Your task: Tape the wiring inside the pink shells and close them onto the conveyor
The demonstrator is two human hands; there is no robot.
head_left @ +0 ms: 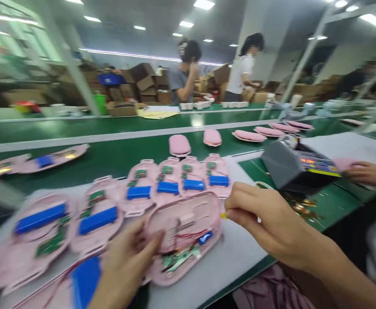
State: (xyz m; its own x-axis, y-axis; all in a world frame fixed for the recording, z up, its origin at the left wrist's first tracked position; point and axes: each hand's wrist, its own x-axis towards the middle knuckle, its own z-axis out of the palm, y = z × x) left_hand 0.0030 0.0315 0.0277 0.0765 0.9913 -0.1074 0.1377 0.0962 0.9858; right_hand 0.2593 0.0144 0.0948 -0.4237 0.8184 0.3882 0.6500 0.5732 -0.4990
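My left hand (126, 257) grips a pink plastic casing (183, 206) by its left edge, thumb on the inner face. The casing is tilted toward me; inside show a green circuit board (181, 259), red wires and a shiny blue part (205, 237). Just right of its rim, my right hand (259, 214) is closed in a pinch on a small yellow strip (223, 215), perhaps tape. Whether the strip touches the casing I cannot tell. Behind and left, several open pink casings (139, 174) with blue battery packs (98, 220) lie on the white sheet.
A grey tape dispenser (299, 165) with a lit red display stands to the right, amber scraps (305, 210) before it. Closed pink cases (179, 145) rest on the green belt (126, 150). Another person's hand (370, 174) holds something pink at far right. People work beyond.
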